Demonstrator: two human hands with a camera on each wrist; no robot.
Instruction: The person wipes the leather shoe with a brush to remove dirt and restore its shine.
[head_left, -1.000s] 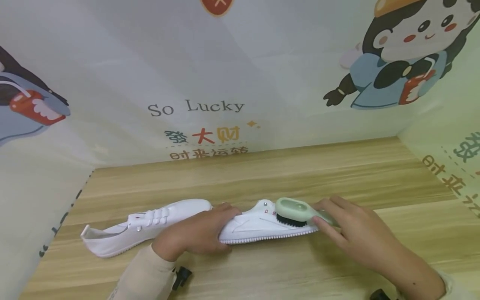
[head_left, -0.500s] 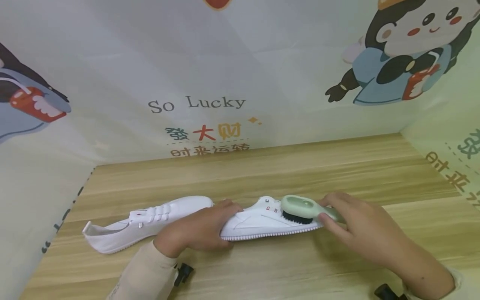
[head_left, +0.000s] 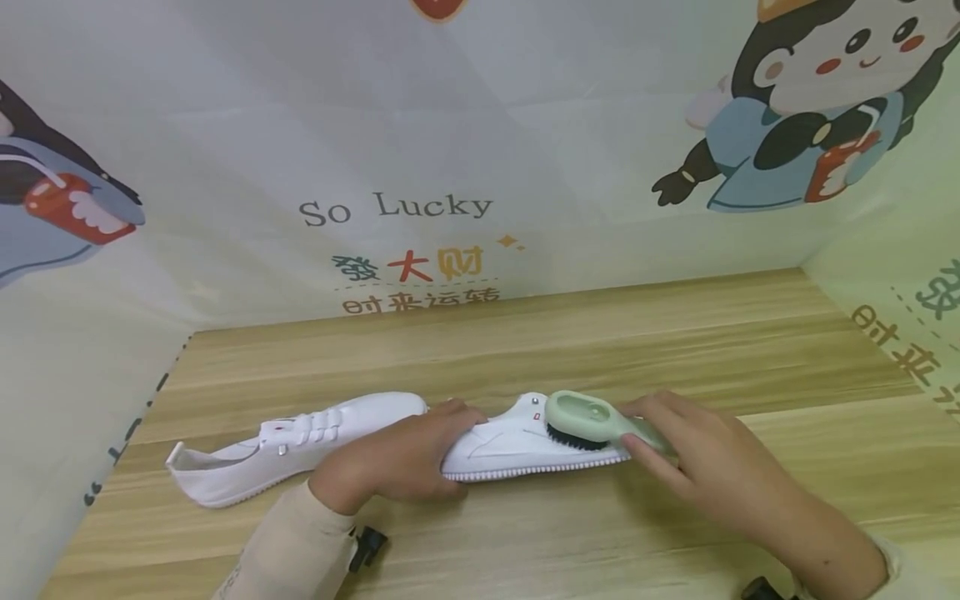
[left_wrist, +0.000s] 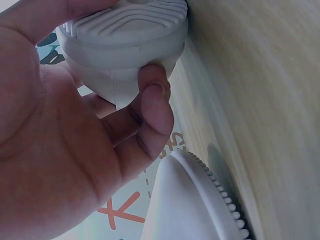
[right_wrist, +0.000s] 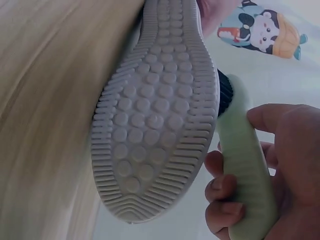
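Note:
A white shoe lies tipped on its side, toe to the right. In the right wrist view its knobbly sole faces the camera. My left hand grips the heel, and the left wrist view shows fingers curled against the heel's back. My right hand holds a pale green brush by its handle. Its black bristles rest against the front part of the shoe's upper, whose toe is partly hidden behind the brush and fingers.
A second white shoe with laces stands upright to the left, just behind my left forearm. Wood-patterned tabletop lies under everything. A printed backdrop closes off the back and both sides.
The brush first shifted slightly right towards the toe, then back left along the upper, now covering more of the small red marks. The left hand and both shoes stay in place.

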